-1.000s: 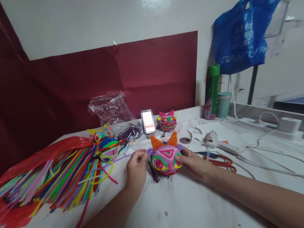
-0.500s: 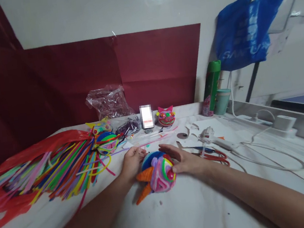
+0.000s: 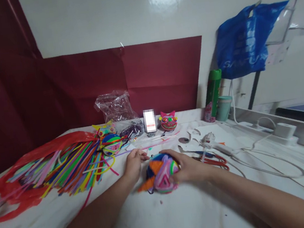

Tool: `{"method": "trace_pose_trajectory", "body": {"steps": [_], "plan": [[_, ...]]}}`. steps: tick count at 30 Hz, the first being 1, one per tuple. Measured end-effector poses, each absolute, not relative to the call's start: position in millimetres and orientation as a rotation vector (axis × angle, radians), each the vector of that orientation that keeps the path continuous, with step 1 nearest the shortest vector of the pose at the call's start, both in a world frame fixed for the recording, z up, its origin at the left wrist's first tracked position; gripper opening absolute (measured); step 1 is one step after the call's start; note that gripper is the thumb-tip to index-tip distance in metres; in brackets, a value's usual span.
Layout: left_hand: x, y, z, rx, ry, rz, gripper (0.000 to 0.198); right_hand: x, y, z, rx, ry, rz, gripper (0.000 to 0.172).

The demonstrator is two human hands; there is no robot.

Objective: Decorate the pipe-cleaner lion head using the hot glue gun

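A round craft head of coiled pipe cleaners, pink, purple and blue with orange pointed pieces, rests on the white tabletop. My right hand is wrapped around its right side, fingers over the top and thumb at the front. To its left is my left hand, apart from the head, fingers curled together near a small dark thing; whether they pinch anything is too small to tell. Beyond my left forearm, loose coloured pipe cleaners spill from a red plastic bag.
A finished-looking pink craft head sits at the back beside an upright phone. Another colourful ball lies by the pipe cleaners. On the right are red-handled scissors, white cables, a green can and a teal cup.
The craft head has turned, so its orange pieces sit higher and its red eye is no longer in sight. My right hand has closed further around it. The camera view has shifted slightly.
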State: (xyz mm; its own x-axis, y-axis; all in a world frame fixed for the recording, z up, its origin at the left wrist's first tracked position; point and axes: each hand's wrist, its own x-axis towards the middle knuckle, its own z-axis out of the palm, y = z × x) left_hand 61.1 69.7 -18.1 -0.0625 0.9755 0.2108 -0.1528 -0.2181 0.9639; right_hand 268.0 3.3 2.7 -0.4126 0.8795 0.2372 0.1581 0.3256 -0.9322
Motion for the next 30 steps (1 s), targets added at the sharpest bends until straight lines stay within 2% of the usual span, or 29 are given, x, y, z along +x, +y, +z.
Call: {"method": "trace_pose_trajectory", "body": {"steps": [2,5,9,14,18,22,26,30], "plan": [[49,80,-10,1.242,1.078,1.517,0.03,270,12,-1,-0.857,-1.475,1.36,0.064],[23,95,7,1.294,1.189,1.565,0.028,271,24,-6,-0.761,-1.132,1.443,0.05],[-18,98,20,1.355,1.307,1.599,0.028,274,36,-10,-0.674,-0.977,1.431,0.045],[-54,84,12,1.309,1.422,1.648,0.035,276,35,-10,-0.673,-0.919,1.482,0.039],[-48,68,10,1.308,1.345,1.642,0.038,268,27,0,-0.648,-0.966,1.487,0.044],[-21,42,20,1.38,1.222,1.651,0.025,247,18,10,-0.653,-1.082,1.34,0.048],[0,18,22,1.473,0.988,1.508,0.016,220,9,11,-0.677,-1.091,1.276,0.054],[1,10,16,1.32,0.962,1.513,0.021,196,-2,4,-0.675,-1.122,1.249,0.058]]}}
